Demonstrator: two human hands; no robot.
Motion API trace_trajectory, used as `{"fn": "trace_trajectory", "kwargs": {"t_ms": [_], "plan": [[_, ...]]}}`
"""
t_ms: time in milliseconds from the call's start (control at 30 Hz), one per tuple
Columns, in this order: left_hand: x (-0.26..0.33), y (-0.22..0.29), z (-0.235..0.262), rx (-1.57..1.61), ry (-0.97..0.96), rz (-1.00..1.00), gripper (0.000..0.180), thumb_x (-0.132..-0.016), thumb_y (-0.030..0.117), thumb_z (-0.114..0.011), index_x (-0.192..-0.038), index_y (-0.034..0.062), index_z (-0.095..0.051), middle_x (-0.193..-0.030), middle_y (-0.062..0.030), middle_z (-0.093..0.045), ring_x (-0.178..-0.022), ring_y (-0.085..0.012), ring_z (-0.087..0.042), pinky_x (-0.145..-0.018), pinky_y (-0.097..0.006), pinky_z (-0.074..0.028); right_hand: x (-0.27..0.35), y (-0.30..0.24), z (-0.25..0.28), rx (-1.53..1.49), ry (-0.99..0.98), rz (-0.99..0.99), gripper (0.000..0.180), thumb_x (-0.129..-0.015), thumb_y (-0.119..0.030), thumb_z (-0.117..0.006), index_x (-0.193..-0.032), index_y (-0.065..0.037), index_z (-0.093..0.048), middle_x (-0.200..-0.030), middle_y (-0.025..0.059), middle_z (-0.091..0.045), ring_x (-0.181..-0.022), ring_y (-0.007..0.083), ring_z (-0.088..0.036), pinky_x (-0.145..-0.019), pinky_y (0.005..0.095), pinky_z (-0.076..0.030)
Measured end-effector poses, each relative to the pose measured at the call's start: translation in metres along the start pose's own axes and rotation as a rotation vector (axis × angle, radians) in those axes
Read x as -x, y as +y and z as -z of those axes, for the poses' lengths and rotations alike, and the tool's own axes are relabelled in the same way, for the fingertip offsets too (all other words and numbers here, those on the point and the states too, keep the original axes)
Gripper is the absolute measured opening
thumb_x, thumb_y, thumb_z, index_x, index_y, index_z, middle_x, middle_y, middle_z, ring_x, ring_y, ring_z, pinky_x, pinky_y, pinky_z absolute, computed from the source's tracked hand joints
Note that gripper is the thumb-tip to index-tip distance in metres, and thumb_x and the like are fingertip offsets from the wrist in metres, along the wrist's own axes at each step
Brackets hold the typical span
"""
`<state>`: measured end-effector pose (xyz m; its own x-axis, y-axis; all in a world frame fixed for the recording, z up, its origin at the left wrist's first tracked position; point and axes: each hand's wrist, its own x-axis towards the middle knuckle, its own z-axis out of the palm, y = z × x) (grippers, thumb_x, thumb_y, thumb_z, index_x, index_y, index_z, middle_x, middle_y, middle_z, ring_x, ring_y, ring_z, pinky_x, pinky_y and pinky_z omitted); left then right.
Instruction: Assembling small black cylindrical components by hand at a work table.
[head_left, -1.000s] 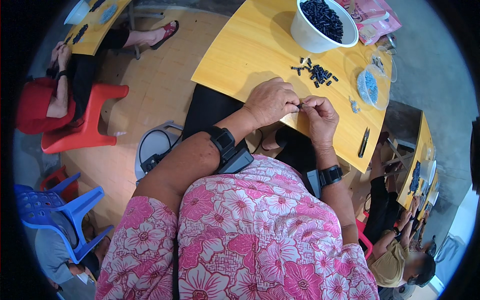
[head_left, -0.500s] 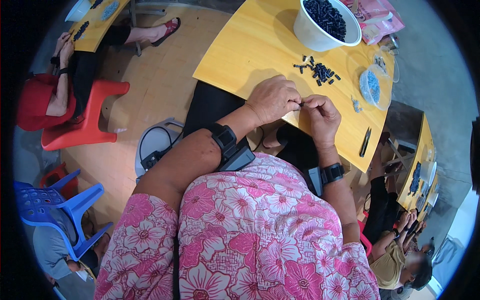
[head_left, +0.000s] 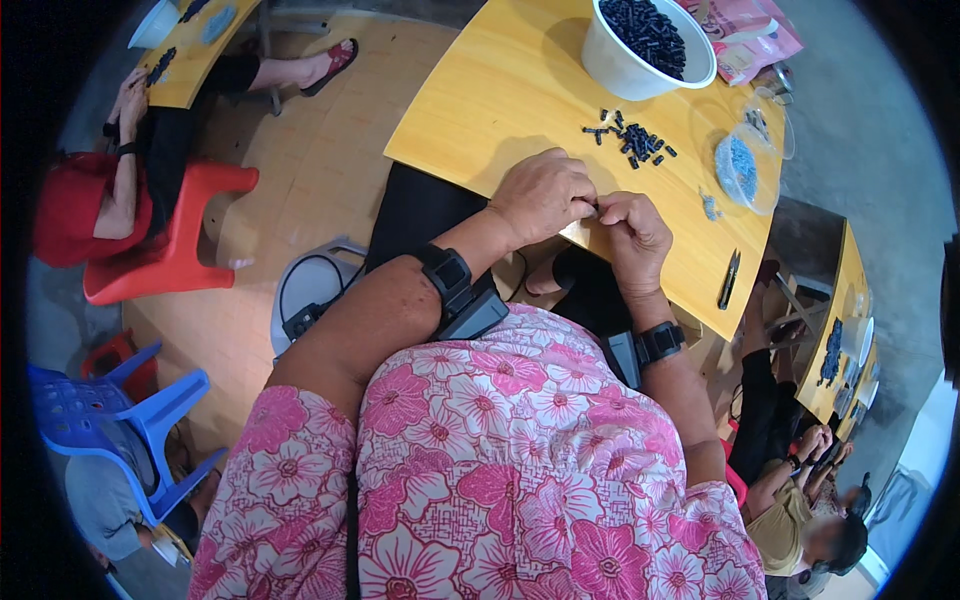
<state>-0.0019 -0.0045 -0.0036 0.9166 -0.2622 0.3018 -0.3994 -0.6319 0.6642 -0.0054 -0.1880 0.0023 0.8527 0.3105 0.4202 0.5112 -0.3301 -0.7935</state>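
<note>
Near the middle of the frame, the left hand (head_left: 540, 195) and the right hand (head_left: 632, 232) are meeting fingertip to fingertip at the near edge of the yellow table (head_left: 500, 90), both with fingers curled narrow and pinching a small dark part (head_left: 597, 207) between them; it is too small to tell more about it. At the top of the frame, a white bowl (head_left: 640, 70) is standing on the table, filled with many small black pieces. Just below the bowl, a loose scatter of black pieces (head_left: 632, 140) is lying on the tabletop, too many and too small to count. To the right of that scatter, a clear bag (head_left: 742, 170) is holding blue bits, and a pink packet (head_left: 745, 35) is lying at the upper right behind the bowl. One dark slim tool (head_left: 727, 280) is lying near the table's right edge. Each wrist is wearing one black band with a device. In the upper left, another person in red is sitting on a red chair (head_left: 180, 240) at a second yellow table with one white bowl. One blue chair (head_left: 110, 420) is standing at the lower left.
</note>
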Motion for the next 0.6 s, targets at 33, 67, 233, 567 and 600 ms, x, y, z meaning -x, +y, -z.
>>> {"fn": "trace_trajectory", "kwargs": {"t_ms": [33,67,233,567,600], "plan": [[0.001,-0.001,0.0,0.005,-0.008,0.006,0.014,-0.077,0.027,-0.07,-0.078,0.0133,-0.075,-0.083,-0.0011,-0.066,-0.088,-0.0239,-0.06,-0.08,-0.038,-0.051,0.001,0.001,0.001,0.004,0.004,0.002,0.018,-0.081,0.014,-0.067,-0.081,-0.003,-0.063,-0.084,0.0054,-0.068,-0.083,0.0142,-0.064,-0.077,0.0263,-0.052],[0.001,-0.002,-0.001,0.009,-0.015,0.012,0.015,-0.077,0.027,-0.07,-0.077,0.0133,-0.075,-0.083,-0.0013,-0.066,-0.089,-0.0241,-0.06,-0.08,-0.038,-0.051,0.004,0.005,0.001,-0.014,-0.001,0.003,0.016,-0.082,0.013,-0.066,-0.084,-0.003,-0.064,-0.086,0.0051,-0.069,-0.084,0.0141,-0.065,-0.078,0.0265,-0.053],[0.0,-0.002,-0.001,0.022,0.013,-0.008,0.015,-0.078,0.027,-0.069,-0.078,0.0139,-0.076,-0.083,-0.0014,-0.066,-0.089,-0.0244,-0.06,-0.08,-0.038,-0.051,0.006,0.016,0.006,-0.463,0.079,-0.462,0.024,-0.089,0.011,-0.062,-0.111,0.004,-0.066,-0.1,0.0073,-0.069,-0.09,0.0151,-0.067,-0.084,0.0269,-0.057],[0.0,-0.003,0.0,0.09,-0.018,0.018,0.013,-0.079,0.023,-0.065,-0.08,0.0134,-0.072,-0.085,-0.0035,-0.066,-0.09,-0.0277,-0.06,-0.08,-0.041,-0.05,0.005,0.028,0.01,-0.185,-0.008,-0.323,0.016,-0.087,0.01,-0.065,-0.1,0.004,-0.071,-0.105,0.0091,-0.065,-0.089,0.0148,-0.066,-0.081,0.0259,-0.057],[0.0,-0.003,0.0,0.09,-0.019,0.018,0.013,-0.079,0.023,-0.065,-0.08,0.0134,-0.072,-0.085,-0.0035,-0.066,-0.09,-0.0277,-0.06,-0.08,-0.041,-0.05,0.003,0.028,0.011,-0.163,-0.025,-0.335,0.015,-0.088,0.009,-0.064,-0.1,0.004,-0.072,-0.105,0.0093,-0.065,-0.088,0.0149,-0.066,-0.08,0.0258,-0.057]]}}
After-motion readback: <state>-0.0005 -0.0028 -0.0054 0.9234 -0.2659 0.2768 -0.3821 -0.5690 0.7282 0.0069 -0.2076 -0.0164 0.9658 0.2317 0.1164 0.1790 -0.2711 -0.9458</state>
